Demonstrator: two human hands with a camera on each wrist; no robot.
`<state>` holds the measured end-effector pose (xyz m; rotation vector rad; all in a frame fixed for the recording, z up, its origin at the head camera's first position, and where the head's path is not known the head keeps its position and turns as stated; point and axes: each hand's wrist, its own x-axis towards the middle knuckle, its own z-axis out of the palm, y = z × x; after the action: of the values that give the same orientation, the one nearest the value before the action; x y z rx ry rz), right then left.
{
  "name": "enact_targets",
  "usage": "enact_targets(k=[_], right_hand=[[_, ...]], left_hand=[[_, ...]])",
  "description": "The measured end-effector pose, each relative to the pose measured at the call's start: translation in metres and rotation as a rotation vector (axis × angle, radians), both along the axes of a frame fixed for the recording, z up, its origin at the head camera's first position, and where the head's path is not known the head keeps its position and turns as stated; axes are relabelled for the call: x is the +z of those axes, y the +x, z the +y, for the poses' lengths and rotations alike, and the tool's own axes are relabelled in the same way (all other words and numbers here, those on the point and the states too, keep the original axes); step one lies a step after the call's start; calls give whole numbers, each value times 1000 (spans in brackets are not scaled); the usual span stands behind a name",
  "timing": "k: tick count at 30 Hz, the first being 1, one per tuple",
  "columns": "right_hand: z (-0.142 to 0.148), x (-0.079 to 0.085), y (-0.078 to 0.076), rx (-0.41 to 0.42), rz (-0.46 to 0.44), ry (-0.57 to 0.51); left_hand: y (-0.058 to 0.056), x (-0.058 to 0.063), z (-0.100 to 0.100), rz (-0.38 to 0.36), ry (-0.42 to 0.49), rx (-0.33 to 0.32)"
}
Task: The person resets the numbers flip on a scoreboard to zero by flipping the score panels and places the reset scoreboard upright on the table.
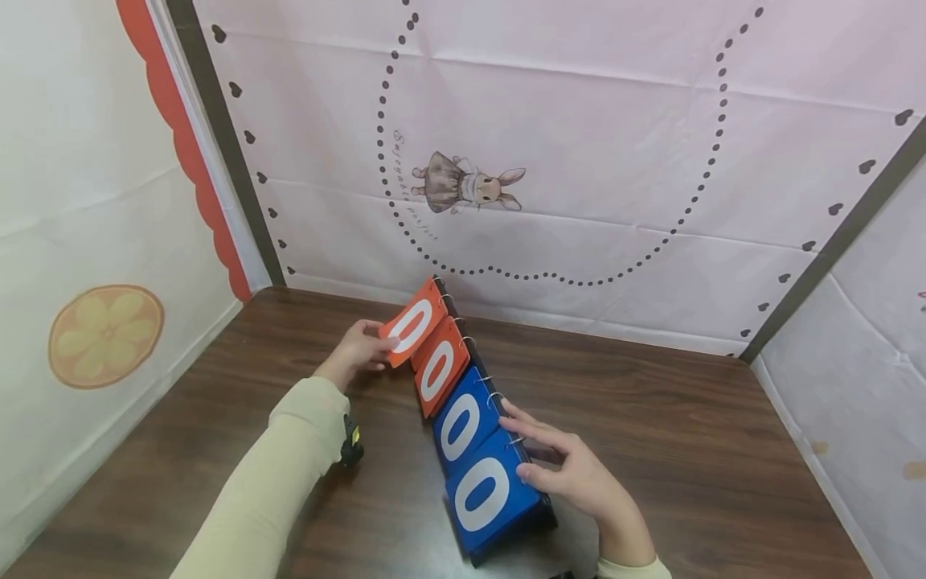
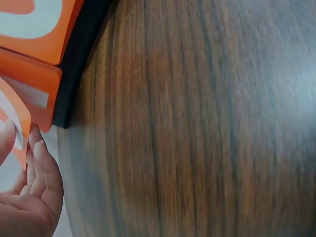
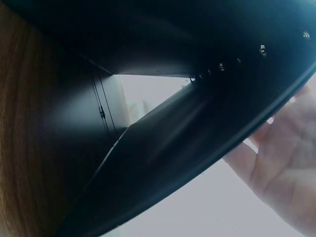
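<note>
A tabletop flip scoreboard (image 1: pixel 463 434) stands on the table, with orange and blue number cards hung on metal rings, each showing a white 0. My left hand (image 1: pixel 359 347) pinches the lower edge of the farthest orange card (image 1: pixel 414 323) between thumb and fingers. That card is lifted and bent, and in the left wrist view another orange card (image 2: pixel 37 89) shows behind it. My right hand (image 1: pixel 579 466) rests on the scoreboard's top edge beside the blue cards (image 1: pixel 481 492), fingers fairly straight. In the right wrist view, the black inner panels (image 3: pixel 197 128) rise past the right hand's palm.
The brown wooden table (image 1: pixel 687 418) lies under the scoreboard. A pale curtain (image 1: pixel 579 161) with a rabbit print hangs behind it, and further printed cloths (image 1: pixel 94 201) stand at the sides. A dark strap device (image 1: pixel 351 442) sits on the left wrist.
</note>
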<state>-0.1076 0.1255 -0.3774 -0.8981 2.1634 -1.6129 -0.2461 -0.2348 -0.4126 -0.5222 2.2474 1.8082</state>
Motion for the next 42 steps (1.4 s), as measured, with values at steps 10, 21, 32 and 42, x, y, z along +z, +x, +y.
enact_targets(k=[10, 21, 32, 42], right_hand=[[0, 0, 0, 3, 23, 24], [0, -1, 0, -7, 51, 23], [1, -1, 1, 5, 47, 24], [5, 20, 20, -43, 81, 79]], left_hand=[[-8, -17, 15, 9, 41, 22], [-11, -20, 27, -10, 60, 37], [-12, -13, 33, -6, 23, -8], [-25, 40, 48, 354, -209, -214]])
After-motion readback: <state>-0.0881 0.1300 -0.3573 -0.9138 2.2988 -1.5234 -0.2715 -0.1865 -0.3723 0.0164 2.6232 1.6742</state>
